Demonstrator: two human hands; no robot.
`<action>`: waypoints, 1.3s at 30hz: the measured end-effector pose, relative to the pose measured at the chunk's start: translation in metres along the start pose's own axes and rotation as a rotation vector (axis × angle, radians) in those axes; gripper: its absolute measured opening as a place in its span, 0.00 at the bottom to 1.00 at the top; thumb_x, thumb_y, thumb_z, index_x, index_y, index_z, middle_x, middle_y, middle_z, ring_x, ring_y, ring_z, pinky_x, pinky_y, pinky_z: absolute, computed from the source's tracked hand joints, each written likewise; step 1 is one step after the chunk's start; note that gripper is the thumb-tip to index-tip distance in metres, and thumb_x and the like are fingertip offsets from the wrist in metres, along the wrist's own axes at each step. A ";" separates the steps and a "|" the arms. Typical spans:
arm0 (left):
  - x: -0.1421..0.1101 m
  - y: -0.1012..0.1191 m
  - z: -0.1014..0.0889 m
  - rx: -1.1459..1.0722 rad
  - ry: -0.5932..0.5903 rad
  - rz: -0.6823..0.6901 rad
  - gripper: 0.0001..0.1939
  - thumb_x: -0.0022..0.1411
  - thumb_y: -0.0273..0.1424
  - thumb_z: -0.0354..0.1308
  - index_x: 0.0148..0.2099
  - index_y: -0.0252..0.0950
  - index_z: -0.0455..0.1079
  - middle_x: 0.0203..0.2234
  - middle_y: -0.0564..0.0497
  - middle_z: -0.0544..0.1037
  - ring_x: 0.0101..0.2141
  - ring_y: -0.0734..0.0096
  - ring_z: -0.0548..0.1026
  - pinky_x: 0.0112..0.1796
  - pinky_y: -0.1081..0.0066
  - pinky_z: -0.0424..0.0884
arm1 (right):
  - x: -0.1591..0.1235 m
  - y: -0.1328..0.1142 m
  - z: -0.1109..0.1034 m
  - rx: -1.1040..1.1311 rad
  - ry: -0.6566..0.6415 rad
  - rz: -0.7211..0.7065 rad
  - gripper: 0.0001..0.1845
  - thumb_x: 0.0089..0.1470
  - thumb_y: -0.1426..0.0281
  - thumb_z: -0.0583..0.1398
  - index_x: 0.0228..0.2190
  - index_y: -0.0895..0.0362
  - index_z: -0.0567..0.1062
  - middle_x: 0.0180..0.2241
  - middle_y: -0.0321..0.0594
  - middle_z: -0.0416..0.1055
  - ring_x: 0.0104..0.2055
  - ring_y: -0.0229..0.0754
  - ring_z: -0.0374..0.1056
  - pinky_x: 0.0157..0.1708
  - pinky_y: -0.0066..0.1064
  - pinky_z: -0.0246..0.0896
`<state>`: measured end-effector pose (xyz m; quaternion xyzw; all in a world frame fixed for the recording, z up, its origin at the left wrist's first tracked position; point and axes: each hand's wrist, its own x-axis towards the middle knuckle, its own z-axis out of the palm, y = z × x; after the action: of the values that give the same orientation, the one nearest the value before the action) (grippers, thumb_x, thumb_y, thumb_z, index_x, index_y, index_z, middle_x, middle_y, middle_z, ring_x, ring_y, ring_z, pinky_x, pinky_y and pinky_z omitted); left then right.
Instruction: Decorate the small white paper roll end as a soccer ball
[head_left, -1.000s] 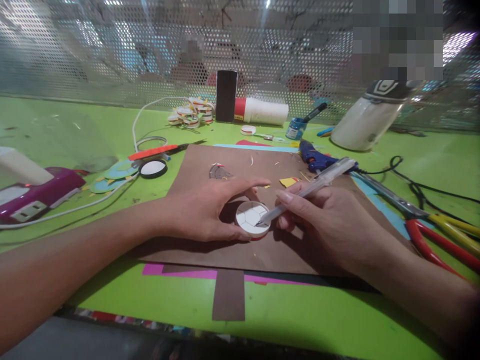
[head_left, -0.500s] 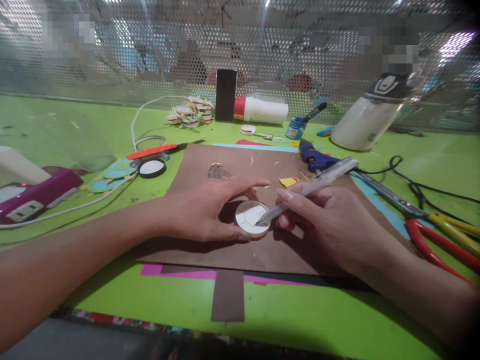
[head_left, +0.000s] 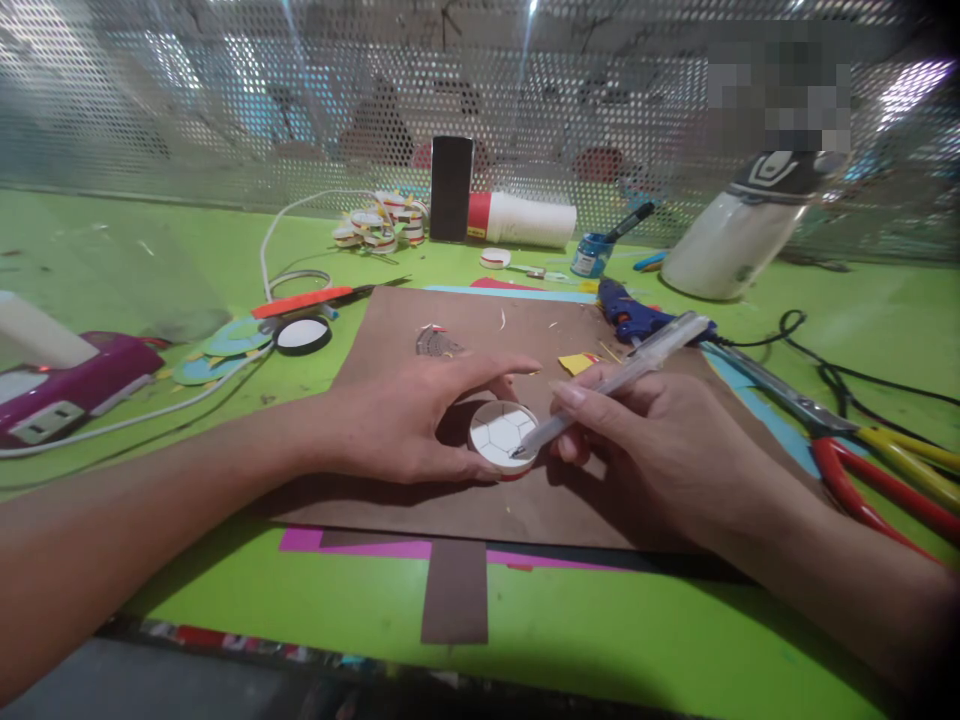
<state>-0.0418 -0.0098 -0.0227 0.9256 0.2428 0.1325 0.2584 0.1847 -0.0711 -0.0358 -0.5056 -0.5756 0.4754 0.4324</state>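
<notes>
A small white disc (head_left: 495,430) with dark lines in a football-like pattern and a red lower edge rests on a brown sheet (head_left: 390,505). My left hand (head_left: 412,415) steadies it, thumb at its near side and fingers curving around the far side, partly hidden. In my right hand (head_left: 637,430) is a clear-barrelled pen (head_left: 622,375), gripped between thumb and fingers and slanting up to the right. Its tip meets the near right part of the disc's face. Beyond the hands lie a yellow paper scrap (head_left: 577,363) and a grey patterned piece (head_left: 437,342).
Red-and-yellow-handled scissors (head_left: 847,440) and a blue glue gun (head_left: 630,315) lie right. Behind stand a phone (head_left: 451,190), a blue paint jar (head_left: 592,256) and a white bottle (head_left: 731,240). At left are an orange cutter (head_left: 300,302), a black-rimmed disc (head_left: 302,335) and a purple power strip (head_left: 97,380).
The pen tip has shifted slightly toward me and left on the disc's face, with my right hand moving a little. My left hand and the disc stay nearly still.
</notes>
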 end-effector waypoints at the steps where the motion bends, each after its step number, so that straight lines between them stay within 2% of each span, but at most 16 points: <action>1: 0.000 0.000 0.000 -0.001 0.000 0.003 0.38 0.63 0.37 0.64 0.71 0.41 0.55 0.57 0.47 0.76 0.55 0.60 0.75 0.55 0.66 0.67 | 0.000 0.001 0.000 0.012 0.003 0.007 0.22 0.58 0.56 0.66 0.18 0.56 0.77 0.20 0.36 0.73 0.24 0.36 0.66 0.28 0.29 0.62; 7: 0.000 0.000 0.000 -0.014 -0.006 0.000 0.38 0.63 0.38 0.64 0.71 0.41 0.55 0.57 0.47 0.77 0.54 0.60 0.75 0.55 0.65 0.67 | 0.000 0.005 -0.001 0.022 0.006 0.000 0.22 0.58 0.54 0.66 0.20 0.55 0.77 0.22 0.37 0.75 0.27 0.37 0.69 0.31 0.30 0.64; 20: 0.000 0.000 -0.001 0.006 -0.006 0.001 0.38 0.63 0.36 0.64 0.71 0.41 0.55 0.57 0.48 0.77 0.55 0.61 0.75 0.54 0.67 0.67 | -0.001 -0.007 0.002 -0.010 -0.026 -0.015 0.23 0.57 0.55 0.67 0.17 0.54 0.77 0.18 0.36 0.71 0.21 0.36 0.64 0.23 0.29 0.63; 31: 0.000 0.000 0.000 -0.023 -0.003 0.004 0.37 0.63 0.37 0.64 0.71 0.42 0.55 0.57 0.48 0.77 0.56 0.60 0.75 0.56 0.65 0.67 | -0.001 0.005 0.001 0.023 0.034 -0.011 0.23 0.56 0.53 0.67 0.19 0.56 0.77 0.21 0.38 0.74 0.25 0.37 0.67 0.28 0.30 0.63; 39: 0.000 0.000 -0.001 -0.001 -0.005 0.005 0.38 0.63 0.37 0.64 0.71 0.42 0.55 0.57 0.48 0.77 0.55 0.59 0.75 0.55 0.65 0.68 | -0.001 -0.001 0.000 -0.013 0.009 -0.025 0.22 0.58 0.55 0.67 0.18 0.55 0.78 0.20 0.37 0.74 0.24 0.36 0.67 0.27 0.29 0.62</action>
<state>-0.0422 -0.0099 -0.0220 0.9265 0.2398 0.1309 0.2589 0.1844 -0.0717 -0.0344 -0.5032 -0.5831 0.4641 0.4375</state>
